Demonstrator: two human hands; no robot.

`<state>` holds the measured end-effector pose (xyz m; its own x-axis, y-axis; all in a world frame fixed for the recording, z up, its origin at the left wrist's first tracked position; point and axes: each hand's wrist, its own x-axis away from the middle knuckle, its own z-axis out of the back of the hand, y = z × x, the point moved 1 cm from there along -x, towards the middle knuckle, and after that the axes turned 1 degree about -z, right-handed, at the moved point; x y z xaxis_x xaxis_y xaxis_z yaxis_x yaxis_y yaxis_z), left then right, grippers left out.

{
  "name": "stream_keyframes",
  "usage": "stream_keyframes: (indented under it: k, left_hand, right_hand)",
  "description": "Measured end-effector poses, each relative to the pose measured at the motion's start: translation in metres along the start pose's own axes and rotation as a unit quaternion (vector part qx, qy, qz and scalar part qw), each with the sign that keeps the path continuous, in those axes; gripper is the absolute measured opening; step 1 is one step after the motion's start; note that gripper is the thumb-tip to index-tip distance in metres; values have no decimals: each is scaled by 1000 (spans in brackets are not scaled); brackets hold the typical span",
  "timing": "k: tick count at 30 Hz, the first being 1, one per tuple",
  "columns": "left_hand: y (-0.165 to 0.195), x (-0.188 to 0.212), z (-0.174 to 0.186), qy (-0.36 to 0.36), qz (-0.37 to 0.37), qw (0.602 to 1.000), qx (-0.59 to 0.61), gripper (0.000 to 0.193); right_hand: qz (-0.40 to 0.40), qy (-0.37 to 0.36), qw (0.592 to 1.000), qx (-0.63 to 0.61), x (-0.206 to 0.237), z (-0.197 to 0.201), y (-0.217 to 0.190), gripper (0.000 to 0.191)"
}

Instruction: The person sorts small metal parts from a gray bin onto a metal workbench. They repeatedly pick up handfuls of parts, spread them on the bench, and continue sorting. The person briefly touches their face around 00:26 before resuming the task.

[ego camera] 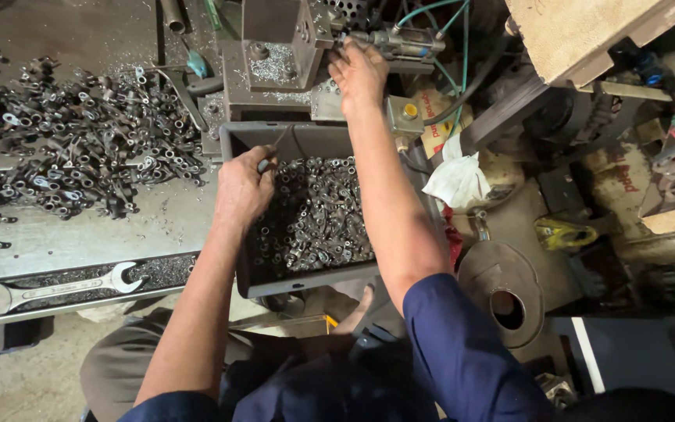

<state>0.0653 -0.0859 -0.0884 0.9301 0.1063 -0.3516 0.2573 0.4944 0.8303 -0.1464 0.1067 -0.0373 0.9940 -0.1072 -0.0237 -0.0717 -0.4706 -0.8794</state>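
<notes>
Over grey bin (236,148) rim: left hand (242,187) clenched on thin tool (269,156); right hand (359,74) fingers spread against machine (275,55)

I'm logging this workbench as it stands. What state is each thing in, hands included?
left hand: closed on a thin rod-like tool, over the bin
right hand: resting on the machine's cylinder
grey bin: open, partly filled with small metal parts
metal parts: loose in the bin
pile of parts: heaped on the table
spanner: lying flat, untouched
white rag: crumpled
pneumatic cylinder: hoses attached
</notes>
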Motion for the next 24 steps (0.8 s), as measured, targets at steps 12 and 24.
stream_keyframes:
  k: [12, 24]
  left_hand:
    - [-2, 5, 1, 6, -11, 1000, -23, 35]
    - [-10, 18, -3, 9, -29, 998, -62, 41]
  right_hand:
    - [221, -51, 798, 558, 114, 79, -50, 50]
    - [272, -24, 647, 712, 143, 107, -80, 54]
